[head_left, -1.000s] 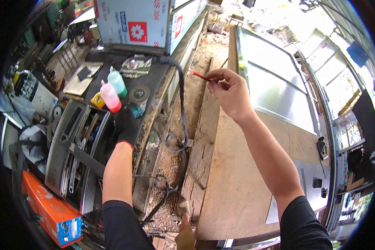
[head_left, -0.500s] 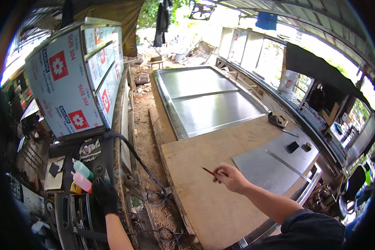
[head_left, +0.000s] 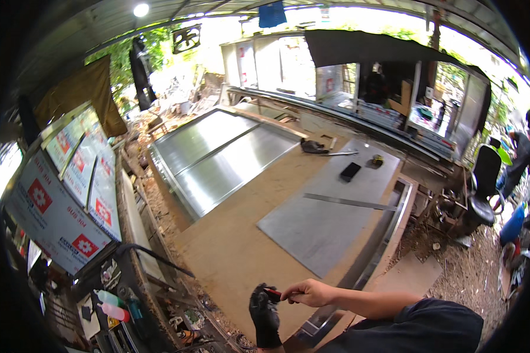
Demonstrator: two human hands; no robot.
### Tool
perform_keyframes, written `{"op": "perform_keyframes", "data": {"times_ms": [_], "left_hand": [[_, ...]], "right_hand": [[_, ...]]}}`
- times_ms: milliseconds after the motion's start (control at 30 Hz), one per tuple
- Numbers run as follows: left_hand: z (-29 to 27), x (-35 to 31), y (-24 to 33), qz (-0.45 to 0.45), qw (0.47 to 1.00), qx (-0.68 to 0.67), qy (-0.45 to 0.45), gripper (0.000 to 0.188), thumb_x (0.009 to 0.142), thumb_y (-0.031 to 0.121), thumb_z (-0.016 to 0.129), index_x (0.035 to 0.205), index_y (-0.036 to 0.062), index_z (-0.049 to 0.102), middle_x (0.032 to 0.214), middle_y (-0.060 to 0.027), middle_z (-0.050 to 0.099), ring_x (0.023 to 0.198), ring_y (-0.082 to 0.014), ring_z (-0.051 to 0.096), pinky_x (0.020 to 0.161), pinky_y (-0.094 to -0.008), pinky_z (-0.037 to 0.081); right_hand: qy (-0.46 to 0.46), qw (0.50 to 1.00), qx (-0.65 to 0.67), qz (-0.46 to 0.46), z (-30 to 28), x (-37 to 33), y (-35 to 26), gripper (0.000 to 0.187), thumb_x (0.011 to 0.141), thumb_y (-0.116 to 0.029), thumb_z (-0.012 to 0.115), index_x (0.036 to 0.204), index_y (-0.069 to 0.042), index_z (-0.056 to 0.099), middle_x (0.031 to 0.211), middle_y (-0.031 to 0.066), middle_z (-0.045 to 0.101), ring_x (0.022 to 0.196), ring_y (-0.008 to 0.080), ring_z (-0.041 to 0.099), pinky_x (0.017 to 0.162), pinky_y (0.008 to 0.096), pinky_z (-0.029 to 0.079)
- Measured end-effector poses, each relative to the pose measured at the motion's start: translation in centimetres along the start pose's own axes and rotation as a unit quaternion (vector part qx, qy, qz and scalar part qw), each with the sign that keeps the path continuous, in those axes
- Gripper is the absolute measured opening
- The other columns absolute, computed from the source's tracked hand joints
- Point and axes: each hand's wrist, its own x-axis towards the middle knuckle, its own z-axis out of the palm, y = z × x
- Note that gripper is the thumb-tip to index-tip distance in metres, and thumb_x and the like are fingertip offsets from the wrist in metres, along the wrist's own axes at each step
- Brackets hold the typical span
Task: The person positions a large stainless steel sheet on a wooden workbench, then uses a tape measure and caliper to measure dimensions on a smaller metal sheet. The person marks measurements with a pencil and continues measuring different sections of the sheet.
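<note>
Low in the middle, my two hands meet above the near end of the brown board (head_left: 224,253). My bare right hand (head_left: 307,293) pinches a thin red pencil (head_left: 272,290), its far end at the left hand. My left hand (head_left: 265,315), in a black glove, is curled at that end of the pencil; whatever else lies in its fingers is hidden. Beyond them a grey metal sheet (head_left: 300,229) lies on the board. A flat metal strip (head_left: 347,202) crosses it, with a black phone-like slab (head_left: 350,172) and a tape measure (head_left: 377,159) farther off.
A shiny metal-panelled frame (head_left: 235,147) extends beyond the board. At left stand a film-covered metal cabinet (head_left: 65,200) and a bench with green (head_left: 109,298) and pink bottles (head_left: 115,312). A dark power tool (head_left: 313,146) lies at the board's far edge. A black chair (head_left: 483,188) stands at right.
My left hand has come from beside the bottles to the right hand. The right hand has drawn nearer with the pencil. The view has swung to the right.
</note>
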Motion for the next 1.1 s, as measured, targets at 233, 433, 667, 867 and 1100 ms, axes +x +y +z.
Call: {"op": "perform_keyframes", "data": {"times_ms": [233, 433, 667, 867, 1100], "left_hand": [[12.4, -4.9, -8.5, -0.124, 0.939, 0.229, -0.223, 0.018, 0.098, 0.008, 0.062, 0.113, -0.0007, 0.068, 0.111, -0.0129, 0.072, 0.104, -0.0237, 0.068, 0.095, -0.038, 0.054], [20.7, -10.8, -22.5, -0.152, 0.917, 0.181, -0.321, 0.014, 0.091, -0.003, 0.067, 0.103, 0.0002, 0.071, 0.105, -0.01, 0.072, 0.098, -0.0191, 0.068, 0.092, -0.0346, 0.054], [27.9, -20.2, -34.1, -0.422, 0.838, 0.099, -0.332, 0.013, 0.091, -0.001, 0.071, 0.102, 0.0012, 0.067, 0.099, -0.0108, 0.071, 0.093, -0.0228, 0.07, 0.087, -0.0385, 0.059], [33.2, -19.8, -38.0, -0.475, 0.734, 0.186, -0.449, 0.016, 0.094, 0.006, 0.07, 0.108, -0.0024, 0.069, 0.098, -0.009, 0.072, 0.087, -0.0181, 0.07, 0.082, -0.033, 0.058], [41.6, -22.6, -44.3, -0.544, 0.609, 0.265, -0.513, 0.018, 0.092, 0.003, 0.072, 0.109, -0.0014, 0.072, 0.096, -0.0068, 0.074, 0.088, -0.0141, 0.07, 0.081, -0.0282, 0.057]], "right_hand": [[0.113, 0.993, -0.011, -0.032, -8.2, -15.3, 6.8, 0.015, 0.101, -0.008, 0.061, 0.113, -0.004, 0.069, 0.102, 0.0027, 0.071, 0.097, 0.0101, 0.063, 0.088, 0.0265, 0.051], [0.225, 0.972, -0.065, -0.004, -14.8, -32.4, 11.5, 0.015, 0.099, -0.009, 0.063, 0.112, -0.005, 0.069, 0.097, 0.0055, 0.074, 0.092, 0.0147, 0.068, 0.084, 0.0289, 0.053], [0.337, 0.938, 0.045, 0.072, -16.9, -49.4, 17.8, 0.016, 0.093, -0.007, 0.066, 0.109, -0.004, 0.069, 0.09, 0.0064, 0.074, 0.087, 0.013, 0.069, 0.081, 0.029, 0.054], [0.512, 0.857, 0.022, 0.048, -17.5, -55.2, 19.9, 0.014, 0.086, -0.009, 0.072, 0.098, -0.002, 0.07, 0.078, 0.0061, 0.067, 0.073, 0.0114, 0.061, 0.069, 0.0281, 0.051], [0.671, 0.733, 0.11, 0.013, -17.8, -61.0, 23.3, 0.018, 0.081, -0.006, 0.08, 0.095, -0.003, 0.068, 0.083, 0.0024, 0.068, 0.08, 0.0098, 0.064, 0.075, 0.0269, 0.053]]}}
